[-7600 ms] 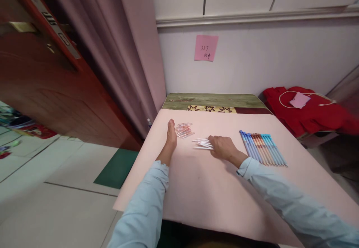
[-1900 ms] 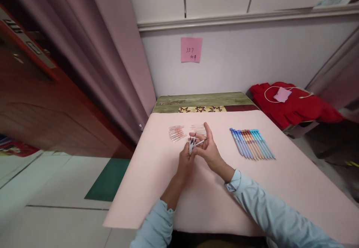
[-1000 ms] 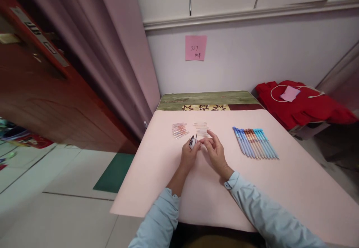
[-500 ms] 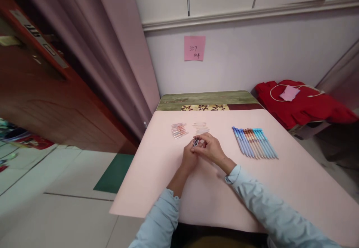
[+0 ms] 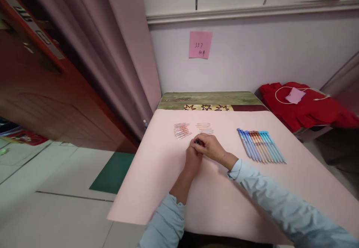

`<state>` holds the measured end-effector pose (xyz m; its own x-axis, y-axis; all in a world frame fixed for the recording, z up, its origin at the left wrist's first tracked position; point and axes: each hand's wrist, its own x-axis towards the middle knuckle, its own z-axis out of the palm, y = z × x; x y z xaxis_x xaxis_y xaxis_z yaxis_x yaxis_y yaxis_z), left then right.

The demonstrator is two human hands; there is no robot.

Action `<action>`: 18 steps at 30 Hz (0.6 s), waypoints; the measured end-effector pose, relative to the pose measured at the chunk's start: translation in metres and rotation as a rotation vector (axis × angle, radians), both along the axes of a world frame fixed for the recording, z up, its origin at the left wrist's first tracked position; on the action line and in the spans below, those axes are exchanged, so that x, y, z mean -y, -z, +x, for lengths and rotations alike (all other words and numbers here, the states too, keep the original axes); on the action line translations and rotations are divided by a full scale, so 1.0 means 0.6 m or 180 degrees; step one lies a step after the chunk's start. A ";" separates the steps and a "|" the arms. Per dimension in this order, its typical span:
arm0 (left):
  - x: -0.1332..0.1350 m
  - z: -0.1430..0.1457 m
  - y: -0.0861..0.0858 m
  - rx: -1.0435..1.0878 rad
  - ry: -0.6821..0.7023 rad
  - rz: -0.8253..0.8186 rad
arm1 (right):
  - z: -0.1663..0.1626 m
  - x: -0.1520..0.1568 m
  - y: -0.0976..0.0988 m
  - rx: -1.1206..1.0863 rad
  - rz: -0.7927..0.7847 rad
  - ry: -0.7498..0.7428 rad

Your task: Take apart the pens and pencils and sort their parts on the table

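My left hand is closed around a small bundle of thin dark pieces, seen only at their ends; their kind is too small to make out. Fingers of my right hand close on the same bundle from the right, touching the left hand. Both hands are over the middle of the pink-covered table. Just beyond them lie a row of clear tubes with reddish print and a row of pale, see-through slim pieces. Off to the right, several pens lie side by side in blue, brown and turquoise groups.
Behind the cover shows a green patterned table edge. A red cloth with a white cord and pink paper lies at the back right. A pink note is stuck on the wall. A curtain and a wooden door stand left.
The view has shifted slightly, so the table items appear a little farther right. My right fingers have closed further over the dark bundle, covering more of it.
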<state>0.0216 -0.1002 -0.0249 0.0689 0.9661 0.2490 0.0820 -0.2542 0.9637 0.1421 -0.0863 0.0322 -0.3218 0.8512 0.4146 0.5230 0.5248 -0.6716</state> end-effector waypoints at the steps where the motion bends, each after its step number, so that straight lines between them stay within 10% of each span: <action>1: 0.000 0.000 -0.001 -0.0026 -0.0032 -0.0050 | -0.001 -0.006 0.001 0.0020 -0.0020 0.0045; 18: -0.011 0.016 0.022 -0.0638 -0.0724 0.0344 | -0.005 -0.208 -0.038 0.1420 -0.1301 0.0863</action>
